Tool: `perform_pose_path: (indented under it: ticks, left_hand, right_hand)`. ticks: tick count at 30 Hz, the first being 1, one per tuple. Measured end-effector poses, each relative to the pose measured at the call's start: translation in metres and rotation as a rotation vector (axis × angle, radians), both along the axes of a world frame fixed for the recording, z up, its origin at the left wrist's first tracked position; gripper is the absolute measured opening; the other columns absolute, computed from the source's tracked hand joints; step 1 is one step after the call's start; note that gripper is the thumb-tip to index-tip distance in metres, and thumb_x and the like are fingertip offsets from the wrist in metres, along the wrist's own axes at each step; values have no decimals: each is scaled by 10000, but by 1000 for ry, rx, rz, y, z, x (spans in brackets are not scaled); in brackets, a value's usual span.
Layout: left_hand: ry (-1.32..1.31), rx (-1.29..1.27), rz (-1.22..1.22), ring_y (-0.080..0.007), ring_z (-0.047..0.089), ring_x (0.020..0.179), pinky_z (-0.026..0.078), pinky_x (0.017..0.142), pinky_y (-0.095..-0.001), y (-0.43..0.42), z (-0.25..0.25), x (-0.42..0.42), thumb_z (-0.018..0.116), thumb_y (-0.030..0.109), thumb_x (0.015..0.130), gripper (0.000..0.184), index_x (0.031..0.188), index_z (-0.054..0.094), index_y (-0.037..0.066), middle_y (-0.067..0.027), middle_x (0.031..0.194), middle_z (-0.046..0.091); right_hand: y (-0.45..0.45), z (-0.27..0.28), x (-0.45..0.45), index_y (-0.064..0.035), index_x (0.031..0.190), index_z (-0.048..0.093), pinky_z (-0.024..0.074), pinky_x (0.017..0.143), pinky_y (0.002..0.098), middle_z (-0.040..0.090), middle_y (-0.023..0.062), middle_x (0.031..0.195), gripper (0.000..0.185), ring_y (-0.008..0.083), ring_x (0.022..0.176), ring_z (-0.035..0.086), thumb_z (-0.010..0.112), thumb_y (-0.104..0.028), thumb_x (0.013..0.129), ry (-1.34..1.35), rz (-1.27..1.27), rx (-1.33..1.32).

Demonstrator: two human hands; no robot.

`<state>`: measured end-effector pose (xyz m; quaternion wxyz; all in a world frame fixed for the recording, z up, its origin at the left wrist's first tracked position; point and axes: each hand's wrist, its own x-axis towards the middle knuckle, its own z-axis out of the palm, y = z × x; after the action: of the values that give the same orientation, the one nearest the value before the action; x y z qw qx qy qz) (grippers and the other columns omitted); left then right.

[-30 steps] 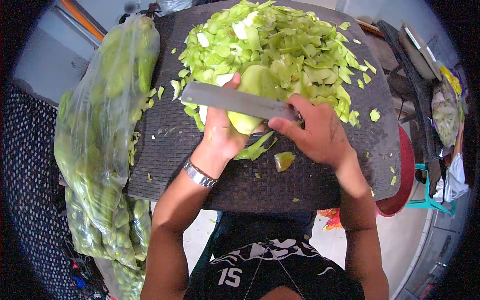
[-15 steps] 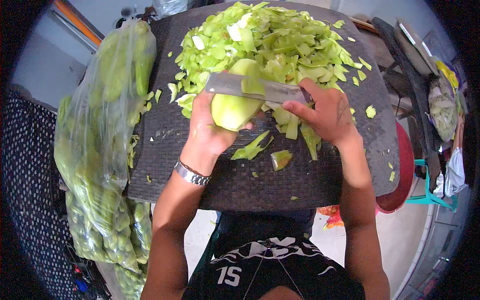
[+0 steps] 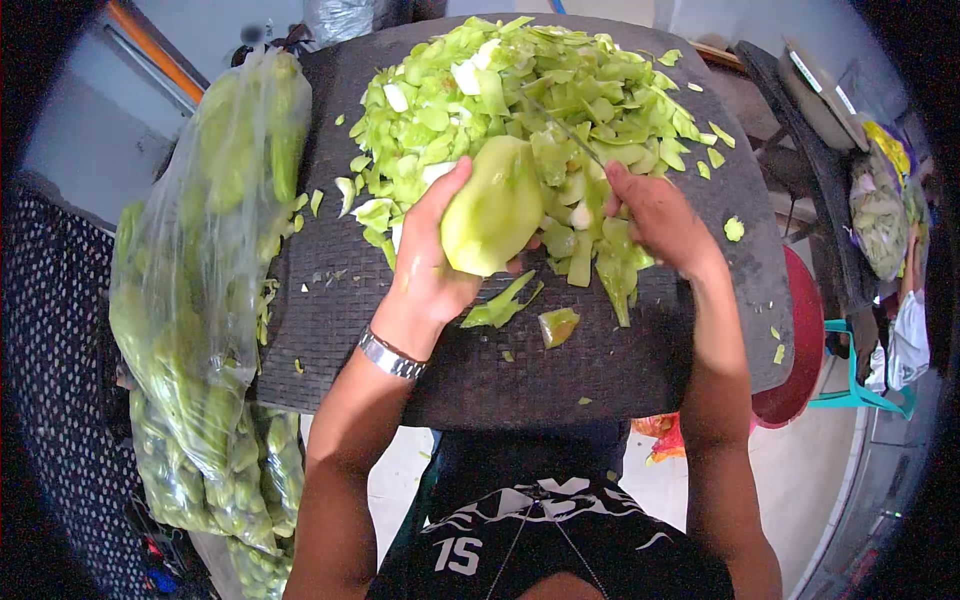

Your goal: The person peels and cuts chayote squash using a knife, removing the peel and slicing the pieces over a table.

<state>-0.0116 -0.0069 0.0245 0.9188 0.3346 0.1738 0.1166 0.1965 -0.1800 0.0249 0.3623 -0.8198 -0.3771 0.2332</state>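
Note:
A peeled, pale green fruit that looks like a green mango (image 3: 492,207) rests in my left hand (image 3: 432,245), whose fingers wrap round its side and underneath. My right hand (image 3: 660,222) is closed on the handle of a knife (image 3: 572,138). The wide blade now appears nearly edge-on, a thin dark line pointing up and left over the peelings, apart from the fruit. Directly beyond both hands lies a big heap of green peelings (image 3: 590,85). Nearer me, a loose strip of peel (image 3: 500,303) and a browned piece (image 3: 558,326) lie on the table.
The dark woven-textured table (image 3: 480,385) carries scattered scraps. To the left stands a clear plastic bag (image 3: 190,300) full of green produce, with more bagged produce below it. A red tub (image 3: 795,345) and a teal stool (image 3: 858,370) are at the right.
The knife has left the fruit's upper surface and swung right, its blade turning edge-on. My left hand and the fruit have shifted slightly right and down, with the fruit tilting more upright.

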Motion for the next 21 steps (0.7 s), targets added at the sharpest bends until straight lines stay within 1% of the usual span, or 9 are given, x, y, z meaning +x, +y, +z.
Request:
perform_pose_path:
  ticks: [2, 4, 6, 7, 9, 13, 16, 19, 21]
  left_hand:
    - [36, 27, 53, -264, 735, 913, 575, 622, -395, 1, -3, 0, 522, 505, 1030, 524, 1341, 610, 93, -117, 1149, 734]
    - [73, 66, 114, -267, 733, 920, 575, 643, -400, 0, -4, 2, 523, 512, 1030, 530, 1347, 606, 95, -108, 1157, 733]
    - [82, 62, 227, -269, 726, 955, 576, 647, -412, -6, -7, 5, 525, 513, 1030, 530, 1350, 606, 98, -105, 1175, 727]
    - [86, 61, 284, -270, 723, 973, 577, 649, -419, -8, -8, 6, 526, 514, 1031, 530, 1351, 607, 99, -103, 1184, 725]
    - [73, 40, 210, -272, 709, 1019, 585, 667, -434, -5, -15, 9, 530, 509, 1029, 534, 1362, 598, 96, -106, 1205, 715]
    - [30, 24, 143, -280, 702, 1042, 597, 665, -458, -1, -30, 7, 552, 521, 1012, 569, 1372, 584, 82, -115, 1216, 706]
    - [-106, 5, 138, -300, 720, 966, 600, 611, -449, -6, -26, -3, 548, 522, 1006, 578, 1360, 582, 66, -135, 1183, 713]
    - [-20, 60, 55, -324, 727, 914, 597, 563, -429, 3, -18, 0, 526, 516, 1017, 565, 1354, 585, 66, -165, 1167, 713]
    - [-20, 18, 3, -291, 735, 872, 583, 537, -378, 5, -7, -1, 526, 487, 1025, 520, 1319, 599, 65, -141, 1110, 725]
  right_hand:
    - [5, 2, -20, 17, 866, 663, 502, 697, 396, 597, 198, 703, 650, 282, 704, 623, 524, -598, 1024, 232, 16, 58]
    - [11, -1, -43, -10, 944, 650, 541, 700, 453, 640, 218, 706, 581, 353, 711, 688, 587, -586, 989, -135, 210, 292]
    - [9, 13, -66, -26, 978, 635, 553, 676, 490, 661, 223, 705, 568, 400, 711, 709, 614, -593, 966, -289, 217, 184]
    - [11, 12, -71, -30, 981, 631, 536, 659, 474, 649, 227, 707, 536, 403, 719, 701, 635, -566, 961, -329, 219, 181]
    - [10, 11, -76, -39, 988, 623, 502, 627, 441, 624, 235, 713, 478, 409, 733, 684, 677, -512, 949, -406, 215, 174]
    - [11, -1, -64, -41, 974, 611, 538, 589, 527, 657, 215, 656, 621, 454, 663, 687, 646, -657, 908, -552, 219, 239]
    - [10, -2, -49, -49, 996, 622, 540, 609, 530, 662, 220, 673, 634, 458, 686, 689, 636, -677, 902, -582, 171, 223]
    - [6, -2, -28, -54, 1003, 642, 538, 643, 539, 665, 236, 701, 650, 460, 727, 691, 603, -696, 912, -527, 121, 138]
    - [1, 4, -15, -51, 992, 658, 537, 684, 543, 673, 251, 739, 659, 460, 775, 694, 576, -701, 926, -519, 59, 11]
